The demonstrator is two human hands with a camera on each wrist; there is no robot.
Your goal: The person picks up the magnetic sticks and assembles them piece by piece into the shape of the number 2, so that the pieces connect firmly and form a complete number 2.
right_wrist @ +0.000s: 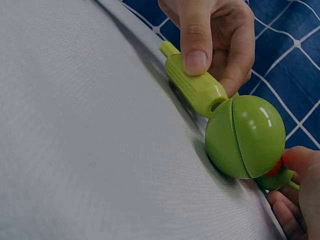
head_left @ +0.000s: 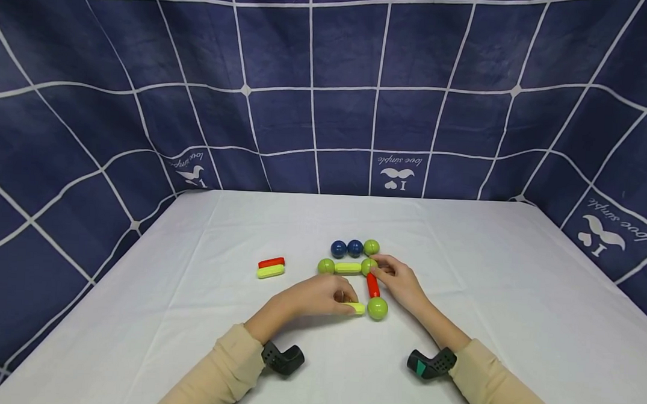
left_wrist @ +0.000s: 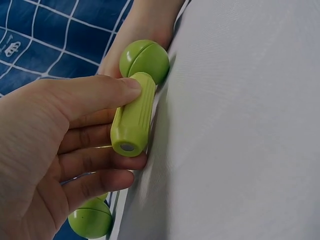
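My left hand [head_left: 325, 295] pinches a yellow-green magnetic rod [left_wrist: 132, 117] between thumb and fingers, low over the table. A silvery magnet shows in the rod's end. The other end points at a green ball [head_left: 377, 308], close against it in the right wrist view. From that ball a red rod [head_left: 373, 285] runs back to another green ball [head_left: 369, 266], which my right hand [head_left: 401, 284] grips between thumb and fingers. A second yellow-green rod [head_left: 348, 268] joins this corner ball to a green ball [head_left: 326, 266] at the left.
Behind the joined pieces stand a blue ball [head_left: 339, 248], another blue ball [head_left: 355, 248] and a loose green ball [head_left: 371, 247] in a row. Off to the left, a red rod [head_left: 271, 262] lies beside a yellow-green rod [head_left: 270, 272]. A white cloth [head_left: 187, 341] covers the table.
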